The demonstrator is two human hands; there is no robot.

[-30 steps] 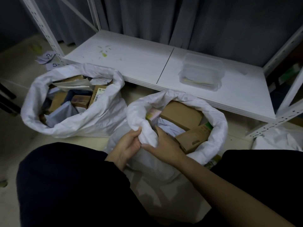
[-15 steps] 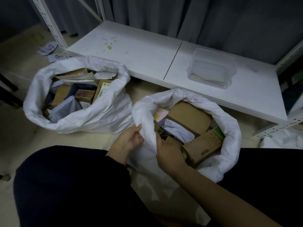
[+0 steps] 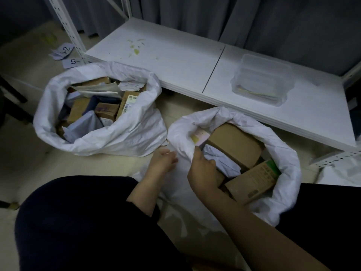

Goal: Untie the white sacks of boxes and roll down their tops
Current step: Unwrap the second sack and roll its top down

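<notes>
Two white sacks of cardboard boxes stand open on the floor. The left sack (image 3: 125, 133) has its top rolled down into a thick rim, and neither hand touches it. The right sack (image 3: 285, 165) sits in front of me, also with a rolled rim. My right hand (image 3: 203, 173) grips that sack's near-left rim, thumb over the fold and fingers inside against the boxes (image 3: 234, 141). My left hand (image 3: 162, 161) lies just outside the same rim, fingers relaxed and pointing at the sack's outer wall, holding nothing.
A low white shelf board (image 3: 175, 63) runs behind the sacks, with a clear plastic container (image 3: 261, 79) on it. Perforated shelf uprights (image 3: 72, 30) and numbered paper labels (image 3: 67, 53) are at the far left. My dark-clad knees fill the bottom corners. A grey curtain hangs behind.
My left hand has let go of the right sack's rim and slid down its outside. My right hand has kept its hold and pushed the fold lower into the sack.
</notes>
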